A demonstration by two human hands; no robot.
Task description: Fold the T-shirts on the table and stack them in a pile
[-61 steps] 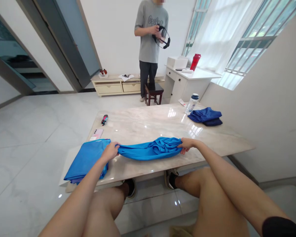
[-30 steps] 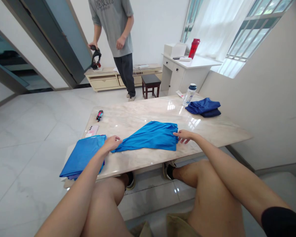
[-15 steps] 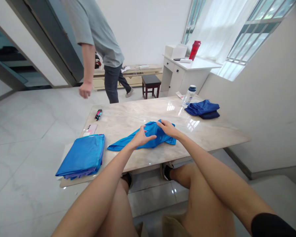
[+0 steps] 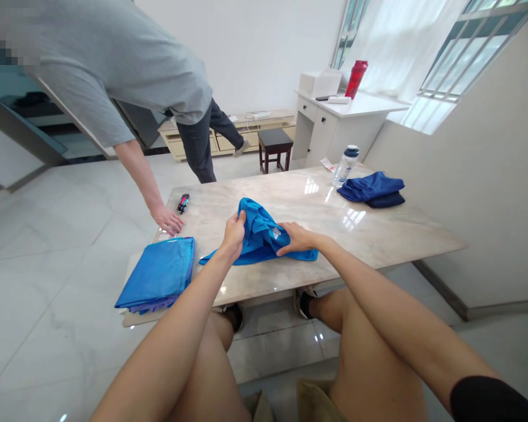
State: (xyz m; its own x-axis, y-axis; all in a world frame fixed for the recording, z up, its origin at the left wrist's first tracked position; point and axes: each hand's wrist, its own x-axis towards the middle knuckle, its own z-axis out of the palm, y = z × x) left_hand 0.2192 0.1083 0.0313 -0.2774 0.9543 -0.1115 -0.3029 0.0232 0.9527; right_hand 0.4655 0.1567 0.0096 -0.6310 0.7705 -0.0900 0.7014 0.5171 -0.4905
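Note:
A crumpled bright blue cloth [image 4: 261, 234] with a small white print lies on the marble-topped table [image 4: 325, 246] before me. My left hand [image 4: 234, 234] pinches its upper left part between thumb and fingers and holds that part raised. On the cloth's right side my right hand [image 4: 297, 238] is closed around a fold beside the print, its thumb towards me. What kind of article the cloth is, I cannot tell. Left of it rests a neat stack of folded blue cloths [image 4: 158, 272], with some purple showing at the lower edge.
A person in a grey shirt [image 4: 136, 64] leans over the table's left end, one hand [image 4: 168, 220] down near the stack. A small dark object [image 4: 183, 203] lies close by. Farther right are a water bottle [image 4: 347, 167] and folded navy cloths [image 4: 372, 190]. Behind stands a stool [image 4: 275, 143].
My left hand has gone from spread fingers to gripping the cloth and lifting its left part. The white print now shows. The other person has bent down and reached to the phone beside the stack.

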